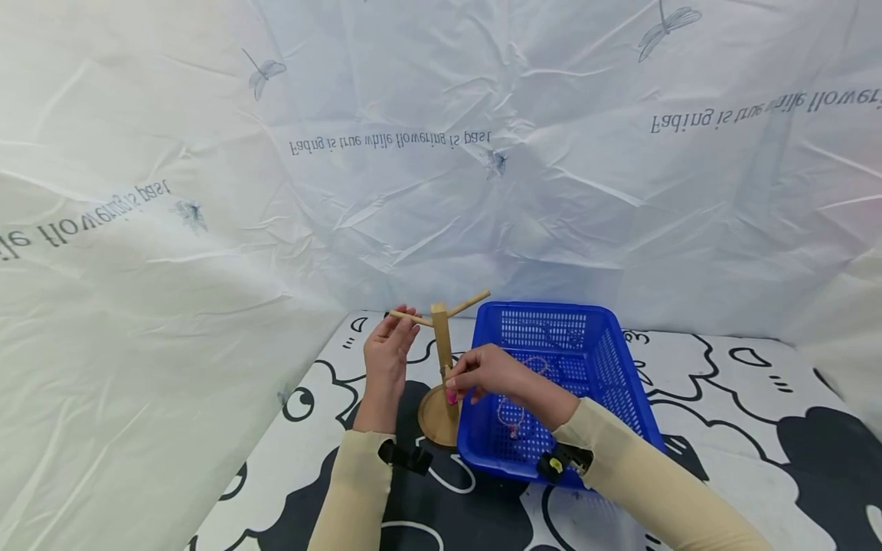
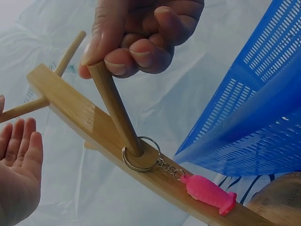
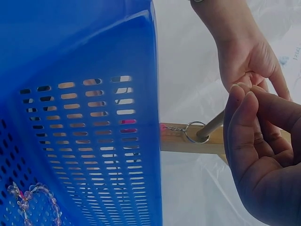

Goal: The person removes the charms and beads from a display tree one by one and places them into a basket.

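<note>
A wooden stand (image 1: 443, 337) with several pegs rises beside the blue basket. My left hand (image 1: 387, 360) holds an upper peg (image 2: 23, 109) between thumb and fingers, its fingers fairly straight in the left wrist view. Lower down, my right hand (image 1: 491, 370) has thumb and index fingertips together at the tip of another peg (image 2: 113, 103), the other fingers curled. Around that peg's base hangs a metal key ring (image 2: 141, 154), whose short chain carries a pink keychain charm (image 2: 209, 193). My right fingers are apart from the ring.
The blue plastic basket (image 1: 623, 367) stands close to the stand's right side. Beaded bracelets (image 1: 510, 413) lie inside it. Under both spreads a black-and-white patterned cover (image 1: 730, 444). A pale printed sheet (image 1: 413, 199) hangs behind and at the sides.
</note>
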Available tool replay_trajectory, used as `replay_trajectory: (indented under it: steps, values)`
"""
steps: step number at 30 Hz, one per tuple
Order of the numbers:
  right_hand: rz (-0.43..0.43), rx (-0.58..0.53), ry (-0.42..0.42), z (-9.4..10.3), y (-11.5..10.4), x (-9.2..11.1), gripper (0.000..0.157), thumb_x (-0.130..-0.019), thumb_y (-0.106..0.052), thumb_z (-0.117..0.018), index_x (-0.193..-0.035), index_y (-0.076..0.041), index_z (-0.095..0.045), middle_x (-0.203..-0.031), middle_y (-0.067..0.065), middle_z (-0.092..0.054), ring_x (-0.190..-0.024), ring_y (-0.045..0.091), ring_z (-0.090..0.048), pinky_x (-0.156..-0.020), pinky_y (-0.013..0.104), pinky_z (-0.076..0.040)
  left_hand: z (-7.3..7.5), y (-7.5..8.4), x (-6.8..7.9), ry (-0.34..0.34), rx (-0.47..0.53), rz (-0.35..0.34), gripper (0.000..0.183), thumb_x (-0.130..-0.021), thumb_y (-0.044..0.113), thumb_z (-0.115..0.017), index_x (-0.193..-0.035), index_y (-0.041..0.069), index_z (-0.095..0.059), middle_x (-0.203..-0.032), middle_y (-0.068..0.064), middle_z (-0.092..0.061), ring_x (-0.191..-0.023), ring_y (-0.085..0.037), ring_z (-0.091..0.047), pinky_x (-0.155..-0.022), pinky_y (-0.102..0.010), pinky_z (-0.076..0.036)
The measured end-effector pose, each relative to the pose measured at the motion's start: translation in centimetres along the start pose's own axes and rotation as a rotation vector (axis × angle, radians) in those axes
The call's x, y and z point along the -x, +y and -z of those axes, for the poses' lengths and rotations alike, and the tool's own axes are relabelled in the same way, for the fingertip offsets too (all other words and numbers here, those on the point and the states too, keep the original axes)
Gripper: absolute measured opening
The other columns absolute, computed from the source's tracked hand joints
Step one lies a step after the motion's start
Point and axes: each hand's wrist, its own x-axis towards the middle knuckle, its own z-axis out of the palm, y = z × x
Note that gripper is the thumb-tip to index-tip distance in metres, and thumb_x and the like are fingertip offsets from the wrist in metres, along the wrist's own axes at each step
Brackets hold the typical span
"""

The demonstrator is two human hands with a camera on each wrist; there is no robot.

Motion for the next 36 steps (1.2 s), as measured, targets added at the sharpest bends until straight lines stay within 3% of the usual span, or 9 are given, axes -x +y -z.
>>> replay_trajectory:
  steps: [5,9,12,20,28,32,36]
  values:
    - [-0.015,0.006,0.009,-0.1,-0.1,-0.3,0.017,-0.098,-0.015,-0.069,-0.101,0.0,-0.075,-0.098,0.022,-0.076,-0.079,0.018,-0.071,-0.068,0.028,-0.062,-0.1,0.2,-0.2,0.019,0.007,0.004,0.023,-0.099,-0.006,-0.058,-0.093,0.013,-0.07,-0.089,0.004,-0.073,-0.084,-0.006,-0.074,-0.082,-0.019,-0.063]
    - [-0.007,0.009,0.002,0.0,0.0,-0.3,0.016,-0.098,-0.015,-0.069,-0.1,0.0,-0.075,-0.09,0.015,-0.077,-0.077,0.016,-0.071,-0.067,0.027,-0.062,-0.1,0.0,-0.5,0.01,0.019,0.001,0.025,-0.098,-0.007,-0.059,-0.088,0.014,-0.067,-0.086,0.004,-0.071,-0.081,-0.005,-0.073,-0.081,-0.019,-0.063]
    - [0.002,0.011,-0.006,0.0,0.0,-0.3,0.016,-0.098,-0.015,-0.069,-0.1,0.0,-0.075,-0.085,0.007,-0.077,-0.076,0.014,-0.07,-0.067,0.027,-0.062,-0.3,-0.1,-0.7,-0.002,0.035,-0.01,0.026,-0.097,-0.009,-0.058,-0.086,0.013,-0.065,-0.083,0.003,-0.068,-0.079,-0.005,-0.073,-0.081,-0.019,-0.063]
    - [-0.004,0.039,0.011,-0.1,-0.1,-0.4,0.016,-0.098,-0.016,-0.069,-0.1,-0.001,-0.076,-0.094,0.017,-0.078,-0.079,0.017,-0.073,-0.067,0.028,-0.063,-0.7,-0.5,-0.9,0.017,0.018,-0.015,0.025,-0.095,-0.01,-0.06,-0.083,0.012,-0.062,-0.08,0.003,-0.064,-0.075,-0.004,-0.07,-0.08,-0.017,-0.063]
    - [-0.002,0.036,-0.004,-0.1,-0.2,-0.3,0.016,-0.099,-0.015,-0.068,-0.102,-0.001,-0.074,-0.093,0.014,-0.078,-0.075,0.009,-0.071,-0.071,0.031,-0.065,-0.7,-0.7,-0.9,0.058,-0.006,-0.016,0.027,-0.094,-0.01,-0.061,-0.081,0.013,-0.062,-0.079,0.003,-0.064,-0.074,-0.004,-0.071,-0.079,-0.018,-0.063]
    - [0.016,0.034,-0.04,0.1,-0.3,-0.3,0.019,-0.1,-0.015,-0.067,-0.107,0.002,-0.072,-0.097,0.016,-0.077,-0.077,0.009,-0.07,-0.072,0.031,-0.064,-0.7,-0.8,-1.0,0.055,-0.002,-0.022,0.027,-0.094,-0.011,-0.061,-0.08,0.013,-0.062,-0.079,0.004,-0.065,-0.074,-0.003,-0.071,-0.078,-0.017,-0.063]
    - [0.018,0.034,-0.033,0.4,-0.4,-0.3,0.022,-0.098,-0.016,-0.068,-0.112,0.002,-0.07,-0.092,0.009,-0.073,-0.077,0.012,-0.065,-0.071,0.03,-0.062,-0.7,-0.8,-1.1,0.036,0.006,-0.025,0.028,-0.094,-0.012,-0.06,-0.08,0.012,-0.063,-0.078,0.004,-0.065,-0.073,-0.003,-0.071,-0.078,-0.017,-0.063]
